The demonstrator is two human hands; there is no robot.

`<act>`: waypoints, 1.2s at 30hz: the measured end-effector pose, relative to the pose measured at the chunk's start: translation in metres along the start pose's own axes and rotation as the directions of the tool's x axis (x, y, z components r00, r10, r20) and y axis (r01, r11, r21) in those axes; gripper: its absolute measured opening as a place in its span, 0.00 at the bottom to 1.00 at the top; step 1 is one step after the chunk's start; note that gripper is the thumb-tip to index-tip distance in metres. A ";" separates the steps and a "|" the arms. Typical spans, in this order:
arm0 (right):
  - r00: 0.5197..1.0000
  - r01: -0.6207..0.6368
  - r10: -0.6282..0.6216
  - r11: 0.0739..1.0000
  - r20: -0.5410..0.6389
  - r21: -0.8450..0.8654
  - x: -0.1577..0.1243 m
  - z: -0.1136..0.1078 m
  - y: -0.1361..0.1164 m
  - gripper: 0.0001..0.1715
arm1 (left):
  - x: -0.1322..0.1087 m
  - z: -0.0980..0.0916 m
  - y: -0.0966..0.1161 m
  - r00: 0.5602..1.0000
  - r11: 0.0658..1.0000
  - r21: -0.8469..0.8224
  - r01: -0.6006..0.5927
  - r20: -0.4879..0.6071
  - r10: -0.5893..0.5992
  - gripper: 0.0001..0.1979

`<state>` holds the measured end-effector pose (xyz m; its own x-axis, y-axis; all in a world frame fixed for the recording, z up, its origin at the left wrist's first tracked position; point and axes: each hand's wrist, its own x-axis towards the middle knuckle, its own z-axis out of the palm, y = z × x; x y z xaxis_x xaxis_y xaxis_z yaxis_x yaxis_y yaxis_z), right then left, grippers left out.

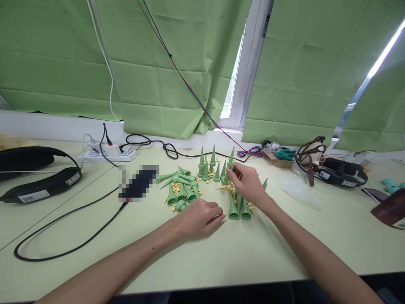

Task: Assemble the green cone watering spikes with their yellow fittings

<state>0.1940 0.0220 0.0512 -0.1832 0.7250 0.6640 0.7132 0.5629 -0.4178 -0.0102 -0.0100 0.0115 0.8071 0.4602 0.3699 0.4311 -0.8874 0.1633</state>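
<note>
Green cone (223,175) is sitting at the right hand's (248,182) fingertips, in the standing group mid-counter. Right thumb and forefinger are meeting near its tip; left hand (200,214) is resting on the counter (253,257), fingers curling, well apart from the cone. Fingertips are crowding the cone and the left palm is facing away, so cannot tell whether either hand is clamped on anything.

Handling well, as judged: neighbours are standing close, so a light pinch and a straight-up lift are looking safer than a sideways drag. The left hand is lying near enough to be steadying a base.

Other upright cones (201,159) are standing just beyond; lying cones (233,210) are pointing their open ends toward the person, below the right hand. Left pile (181,194) is tangling, with small yellow pieces (176,186) scattering through it; picking singly is seeming wiser there.

Further out, a pixelated dark device (139,182) is lying left, clear plastic (299,192) right, and green curtains (177,97) are hanging behind.
</note>
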 end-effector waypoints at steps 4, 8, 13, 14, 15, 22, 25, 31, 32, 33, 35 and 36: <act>0.999 0.011 -0.012 1.000 -0.040 -0.018 0.020 -0.012 0.004 0.14 | 0.000 0.002 0.001 1.000 1.000 -0.016 0.004 0.013 -0.003 0.17; 0.990 -0.022 0.005 0.993 -0.142 -0.114 0.043 -0.019 0.015 0.14 | 0.000 0.002 0.002 0.999 0.999 -0.024 0.025 0.032 -0.024 0.18; 0.986 -0.065 0.032 0.977 -0.161 -0.203 0.065 -0.012 0.032 0.15 | 0.000 0.002 0.002 0.999 0.999 -0.030 0.021 0.038 -0.019 0.18; 0.988 -0.074 0.042 0.973 -0.149 -0.218 0.068 -0.010 0.035 0.15 | 0.000 0.002 0.002 0.999 0.999 -0.027 0.020 0.036 -0.019 0.18; 0.989 -0.081 0.050 0.969 -0.136 -0.234 0.071 -0.008 0.037 0.15 | 0.000 0.002 0.002 0.999 1.000 -0.025 0.019 0.034 -0.018 0.18; 0.993 -0.096 0.072 0.956 -0.093 -0.278 0.072 -0.002 0.049 0.17 | 0.000 0.003 0.003 0.999 0.999 -0.044 0.025 0.027 -0.024 0.17; 0.994 -0.106 0.094 0.951 -0.055 -0.291 0.072 0.001 0.053 0.16 | 0.000 0.004 0.003 1.000 0.998 -0.056 0.013 0.013 -0.012 0.18; 0.989 -0.117 0.140 0.943 0.053 -0.311 0.071 0.010 0.060 0.16 | 0.000 0.006 0.002 1.000 0.998 -0.057 0.011 0.021 -0.010 0.17; 0.988 -0.117 0.143 0.943 0.062 -0.312 0.070 0.011 0.060 0.16 | 0.000 0.006 0.002 1.000 0.998 -0.056 0.013 0.026 -0.011 0.17; 0.987 -0.117 0.144 0.943 0.066 -0.312 0.070 0.011 0.060 0.16 | 0.000 0.006 0.002 0.999 0.998 -0.054 0.015 0.032 -0.013 0.17; 0.987 -0.118 0.146 0.941 0.065 -0.316 0.069 0.012 0.061 0.15 | 0.000 0.006 0.003 0.999 0.998 -0.055 0.019 0.039 -0.016 0.17; 0.987 -0.119 0.148 0.940 0.067 -0.319 0.069 0.011 0.061 0.15 | 0.000 0.005 0.003 0.999 0.998 -0.057 0.020 0.038 -0.018 0.17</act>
<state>0.2173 0.1107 0.0640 -0.1205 0.8249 0.5523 0.9083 0.3162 -0.2739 -0.0068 -0.0123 0.0071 0.8141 0.4767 0.3317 0.4234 -0.8781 0.2228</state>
